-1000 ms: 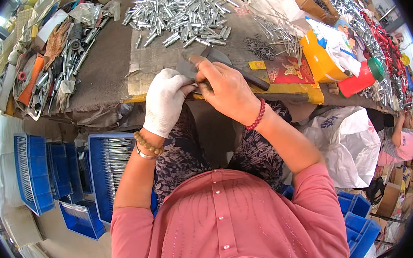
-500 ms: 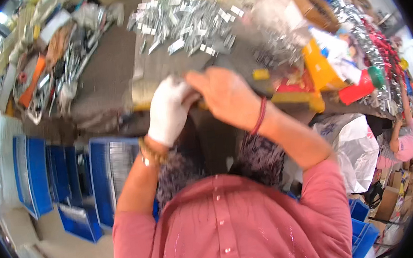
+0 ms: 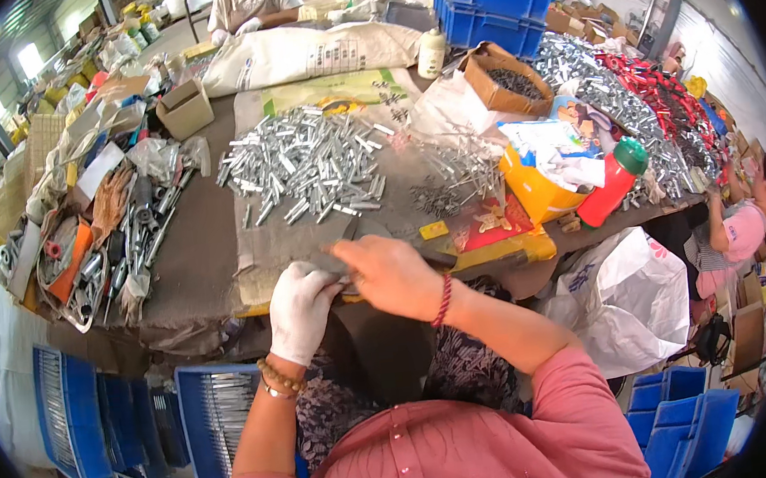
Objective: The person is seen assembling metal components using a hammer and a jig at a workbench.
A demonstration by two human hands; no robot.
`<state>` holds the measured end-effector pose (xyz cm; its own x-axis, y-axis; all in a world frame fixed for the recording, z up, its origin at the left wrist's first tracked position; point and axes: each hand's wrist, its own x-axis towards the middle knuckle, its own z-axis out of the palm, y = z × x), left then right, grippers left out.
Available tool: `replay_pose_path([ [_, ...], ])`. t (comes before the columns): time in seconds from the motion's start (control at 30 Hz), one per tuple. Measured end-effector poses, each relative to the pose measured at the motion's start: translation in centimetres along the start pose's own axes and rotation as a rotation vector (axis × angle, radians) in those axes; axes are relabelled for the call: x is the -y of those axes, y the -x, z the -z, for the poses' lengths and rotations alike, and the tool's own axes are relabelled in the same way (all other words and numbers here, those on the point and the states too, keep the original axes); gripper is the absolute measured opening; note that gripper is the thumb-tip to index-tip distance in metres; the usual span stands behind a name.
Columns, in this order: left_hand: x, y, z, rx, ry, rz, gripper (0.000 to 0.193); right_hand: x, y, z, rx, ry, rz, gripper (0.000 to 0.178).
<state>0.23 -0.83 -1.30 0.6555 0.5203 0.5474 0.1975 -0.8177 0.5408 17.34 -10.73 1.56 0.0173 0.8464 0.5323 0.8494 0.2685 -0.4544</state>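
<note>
My left hand (image 3: 298, 312), in a white glove, pinches a small silvery metal piece (image 3: 344, 280) at the near edge of the table. My bare right hand (image 3: 397, 276) is closed right beside it, fingertips meeting the left hand's; what it grips is hidden by its fingers. A dark object (image 3: 440, 258) shows partly from behind my right hand, its kind not clear. Beyond both hands lies a spread pile of short silvery metal tubes (image 3: 317, 158) on a cloth. Small dark screws or pins (image 3: 437, 200) lie to the right of that pile.
Tools fill a heap (image 3: 127, 229) at left. A yellow box (image 3: 533, 188), a red jar with green lid (image 3: 611, 184) and a carton of small parts (image 3: 506, 80) stand right. Blue crates (image 3: 212, 372) sit below left. Across the table sits another person (image 3: 253, 3).
The view has tilted up, showing more of the table's far side. My hands stay together at the table's near edge, the right one now turned more level.
</note>
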Motion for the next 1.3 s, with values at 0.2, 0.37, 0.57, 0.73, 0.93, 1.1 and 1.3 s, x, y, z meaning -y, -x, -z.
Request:
replay_pose_path([
  [0.2,0.0,0.0,-0.1,-0.008,0.016,-0.006,0.009,-1.1,1.1,2.2,-0.023,-0.001,-0.097,0.052],
  [0.37,-0.8,1.0,0.5,-0.012,0.015,0.025,0.009,-1.1,1.5,2.6,-0.069,-0.046,-0.108,0.051],
  [0.57,0.1,0.4,0.2,0.028,-0.008,-0.032,0.011,-1.2,1.8,1.7,-0.105,-0.120,-0.123,0.025],
  [0.73,0.2,-0.7,0.4,0.043,0.057,0.012,0.011,-1.3,1.9,3.0,-0.050,-0.122,-0.244,0.038],
  [0.93,0.2,0.0,0.5,0.054,0.057,0.081,0.011,-0.7,2.2,1.8,-0.027,-0.303,-0.319,0.044],
  [1.1,0.1,0.4,0.6,0.076,-0.002,0.039,0.012,-0.2,2.4,1.2,-0.051,-0.322,-0.297,0.039],
  [1.3,-0.8,0.2,1.3,0.077,-0.021,0.056,0.015,0.6,3.0,2.4,-0.022,0.079,-0.132,0.022],
])
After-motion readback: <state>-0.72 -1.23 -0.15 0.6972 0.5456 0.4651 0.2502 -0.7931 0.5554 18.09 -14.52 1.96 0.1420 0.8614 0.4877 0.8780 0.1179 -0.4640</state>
